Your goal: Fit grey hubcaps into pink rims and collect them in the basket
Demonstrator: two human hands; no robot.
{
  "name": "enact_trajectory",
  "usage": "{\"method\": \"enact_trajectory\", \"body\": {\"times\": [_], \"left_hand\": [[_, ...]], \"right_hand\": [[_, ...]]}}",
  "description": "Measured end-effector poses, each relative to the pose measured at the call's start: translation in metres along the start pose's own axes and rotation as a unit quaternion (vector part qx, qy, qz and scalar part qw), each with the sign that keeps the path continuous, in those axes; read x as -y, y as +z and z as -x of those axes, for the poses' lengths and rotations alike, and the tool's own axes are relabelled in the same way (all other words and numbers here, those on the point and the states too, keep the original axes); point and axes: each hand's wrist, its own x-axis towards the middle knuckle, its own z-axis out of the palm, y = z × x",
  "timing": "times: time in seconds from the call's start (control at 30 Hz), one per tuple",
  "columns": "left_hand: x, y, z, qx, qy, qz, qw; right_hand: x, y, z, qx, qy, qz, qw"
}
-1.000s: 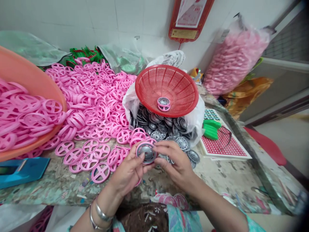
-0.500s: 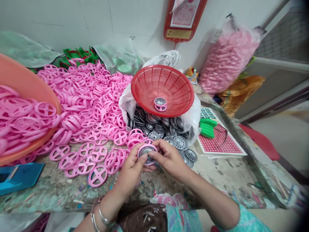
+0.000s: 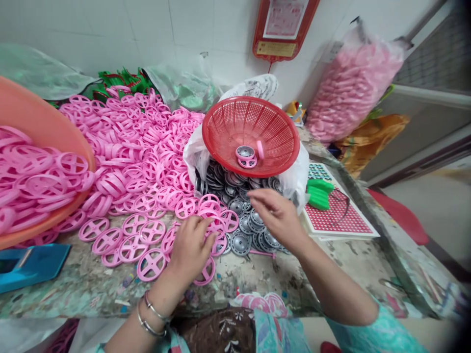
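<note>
Pink wheels (image 3: pixel 151 264) at lower centre are covered by the left hand (image 3: pixel 195 245), its grip hidden; the right hand (image 3: pixel 274 213), loosely parted, is poised over grey discs (image 3: pixel 241 243), right of centre. Rims are best pinched singly. Upper centre is occupied by a red basket (image 3: pixel 253 117).

The basket (image 3: pixel 277 122) is rested on a bag (image 3: pixel 300 179) at the back of the surface (image 3: pixel 360 260); wheel pieces (image 3: pixel 246 152) are held in it. Discs (image 3: pixel 241 243) are gathered below and before it. To its left, rings (image 3: pixel 143 137) are heaped, with a tub (image 3: pixel 44 115) set farther left. To its right, a sheet (image 3: pixel 327 218) is laid with a clip (image 3: pixel 319 194) on it; a sack (image 3: pixel 356 90) is placed behind and right of it.
</note>
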Motion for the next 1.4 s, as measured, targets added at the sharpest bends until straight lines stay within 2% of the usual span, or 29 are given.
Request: {"method": "enact_trajectory", "body": {"times": [0.07, 0.13, 0.23, 0.3, 0.4, 0.47, 0.57, 0.6, 0.63, 0.7, 0.77, 0.83, 0.9, 0.97, 1.1, 1.17, 1.3, 1.4], "left_hand": [[-0.007, 0.008, 0.0, 0.033, 0.005, -0.063, 0.997], [-0.012, 0.014, -0.001, 0.051, 0.001, -0.11, 0.993], [-0.015, 0.019, -0.007, 0.067, -0.006, -0.136, 0.988], [-0.015, 0.018, -0.01, 0.075, -0.013, -0.13, 0.989], [-0.013, 0.013, -0.011, 0.097, -0.037, -0.082, 0.991], [-0.012, 0.009, -0.009, 0.11, -0.081, -0.022, 0.99], [-0.012, 0.005, -0.008, 0.083, -0.18, 0.148, 0.969], [-0.012, 0.004, -0.008, 0.068, -0.214, 0.239, 0.945], [-0.014, 0.004, -0.009, 0.055, -0.249, 0.339, 0.906], [-0.018, 0.003, -0.012, 0.043, -0.313, 0.516, 0.796], [-0.026, 0.002, -0.015, 0.047, -0.359, 0.618, 0.698], [-0.035, 0.002, -0.015, 0.056, -0.372, 0.667, 0.643], [-0.043, 0.002, -0.014, 0.066, -0.36, 0.695, 0.618], [-0.047, 0.002, -0.01, 0.069, -0.34, 0.711, 0.612], [-0.045, 0.0, -0.005, 0.059, -0.304, 0.717, 0.625], [-0.043, -0.002, -0.005, 0.063, -0.288, 0.717, 0.632], [-0.044, -0.005, -0.01, 0.049, -0.277, 0.7, 0.657], [-0.047, -0.005, -0.014, 0.025, -0.282, 0.671, 0.685]], "right_hand": [[-0.011, 0.003, 0.017, 0.092, -0.001, 0.136, 0.986], [-0.021, 0.003, 0.029, 0.148, 0.035, 0.259, 0.954], [-0.03, 0.003, 0.036, 0.182, 0.068, 0.372, 0.908], [-0.031, 0.003, 0.036, 0.197, 0.075, 0.391, 0.896], [-0.035, 0.004, 0.033, 0.207, 0.086, 0.369, 0.902], [-0.041, 0.003, 0.032, 0.213, 0.089, 0.337, 0.913], [-0.049, -0.001, 0.033, 0.194, 0.091, 0.277, 0.936], [-0.05, -0.004, 0.033, 0.178, 0.09, 0.252, 0.947], [-0.048, -0.006, 0.033, 0.16, 0.087, 0.221, 0.958], [-0.038, -0.009, 0.032, 0.112, 0.083, 0.134, 0.981], [-0.02, -0.007, 0.03, 0.058, 0.113, 0.011, 0.992], [-0.001, 0.004, 0.03, 0.008, 0.178, -0.128, 0.976], [0.015, 0.021, 0.03, -0.023, 0.224, -0.224, 0.948], [0.024, 0.038, 0.032, -0.045, 0.216, -0.237, 0.946], [0.026, 0.053, 0.035, -0.061, 0.154, -0.136, 0.977], [0.025, 0.05, 0.033, -0.036, 0.149, -0.147, 0.977], [0.026, 0.038, 0.024, 0.077, 0.144, -0.234, 0.958], [0.026, 0.037, 0.025, 0.093, 0.125, -0.221, 0.963]]}}
